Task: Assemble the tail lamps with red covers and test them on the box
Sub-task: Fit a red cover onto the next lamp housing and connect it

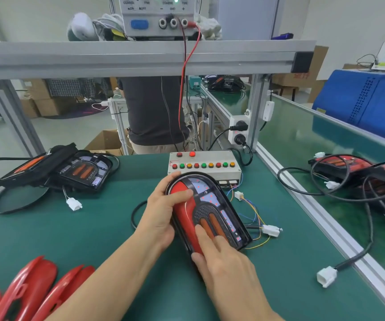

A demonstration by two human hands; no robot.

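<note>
A: Nearest to us, at the near left corner of the surface (75, 230), a heap of spare red covers (31, 288) waits its turn.

B: And mid-surface, here's the action: the tail lamp (212, 212) lies flat, a red cover (185, 218) laid along its left side.

A: The right hand (228, 276) is pressing with straight fingers on the lamp's near end, thumb at the cover's near tip. Nothing gripped there, just pushing.

B: The left hand (163, 209) curls round the lamp's left edge, thumb across the cover's upper part. I'd call this the seating step, the cover being pressed home.

A: Whether it has clicked in fully, I cannot tell. Next, I'd judge, the lamp's white plug (271, 230), lying just right of the lamp with its coloured wires, has to go to the box.

B: That test box (204, 166) sits just behind the lamp's far end, a row of coloured buttons on top. The move calls for freeing one hand for the plug.

A: Further off, uncovered lamps (66, 169) lie at the far left edge, and more lamps (360, 172) sit beyond the rail on the right.
</note>
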